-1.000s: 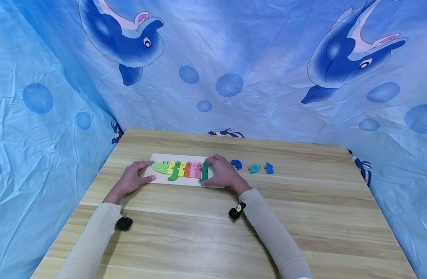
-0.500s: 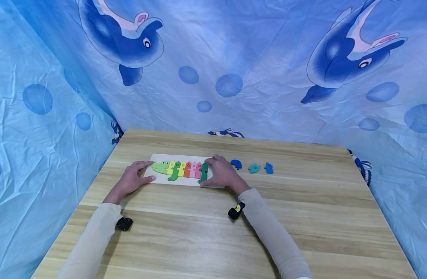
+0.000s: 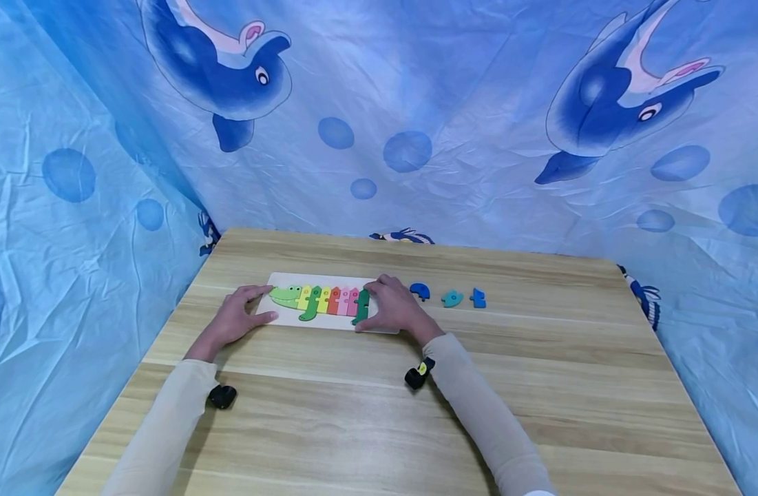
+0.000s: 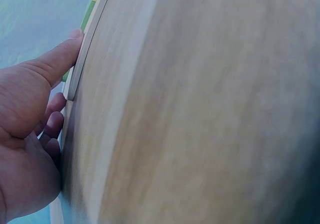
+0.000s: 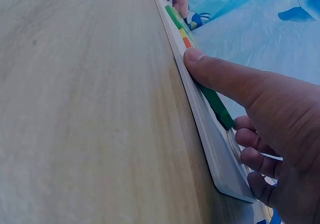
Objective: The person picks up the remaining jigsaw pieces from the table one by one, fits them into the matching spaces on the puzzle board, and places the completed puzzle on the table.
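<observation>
A white puzzle board [image 3: 335,325] lies flat on the table, bearing a crocodile of coloured pieces from a light green head [image 3: 286,296] to a dark green leg piece [image 3: 363,307]. My left hand [image 3: 233,317] holds the board's left end, thumb on its near side and index finger by the crocodile's snout. In the left wrist view, the thumb [image 4: 60,56] lies along the board's edge. My right hand [image 3: 394,306] spans the dark green piece between thumb and index finger. The right wrist view shows the other fingers curled beside the board's right end, which this hand partly hides.
Right of the board lie three loose pieces: a dark blue rounded one [image 3: 419,291], a teal one [image 3: 451,299] and a blue one [image 3: 478,298]. Blue dolphin-print cloth [image 3: 478,193] hangs behind the wooden table [image 3: 329,427] and at both sides.
The dark green piece has shifted slightly and sits more evenly in line with the pieces beside it. Both hands stay nearly still.
</observation>
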{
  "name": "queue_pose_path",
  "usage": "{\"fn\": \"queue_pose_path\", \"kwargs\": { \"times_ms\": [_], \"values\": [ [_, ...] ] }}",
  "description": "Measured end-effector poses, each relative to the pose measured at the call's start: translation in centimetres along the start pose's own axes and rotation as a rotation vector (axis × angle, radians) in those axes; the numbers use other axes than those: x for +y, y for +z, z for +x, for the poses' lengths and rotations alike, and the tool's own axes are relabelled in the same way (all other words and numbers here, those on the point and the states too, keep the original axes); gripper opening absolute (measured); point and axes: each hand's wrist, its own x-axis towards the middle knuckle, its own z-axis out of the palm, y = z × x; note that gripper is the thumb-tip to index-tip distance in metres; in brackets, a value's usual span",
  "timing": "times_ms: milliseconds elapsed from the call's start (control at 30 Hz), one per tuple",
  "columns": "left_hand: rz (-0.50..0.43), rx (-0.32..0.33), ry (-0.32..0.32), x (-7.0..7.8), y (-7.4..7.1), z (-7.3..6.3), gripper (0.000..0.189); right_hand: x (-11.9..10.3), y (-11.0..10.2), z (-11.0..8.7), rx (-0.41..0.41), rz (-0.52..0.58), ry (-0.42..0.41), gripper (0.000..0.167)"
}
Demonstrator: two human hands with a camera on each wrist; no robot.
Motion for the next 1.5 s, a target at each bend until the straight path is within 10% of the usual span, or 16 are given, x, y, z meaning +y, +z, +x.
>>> {"fn": "queue_pose_path", "kwargs": {
  "times_ms": [567, 1100, 1500],
  "values": [
    [0.008, -0.002, -0.022, 0.3, 0.1, -0.2, 0.072, 0.9, -0.8, -0.3, -0.019, 0.117, -0.042, 0.087],
    [0.017, 0.001, -0.016, 0.3, 0.1, -0.3, 0.073, 2.9, -6.1, -3.3, 0.192, 0.276, -0.169, 0.055],
    [0.02, -0.006, -0.045, 0.0, 0.2, -0.1, 0.075, 6.2, -9.2, -6.5, 0.281, 0.288, -0.096, 0.056]
  ]
}}
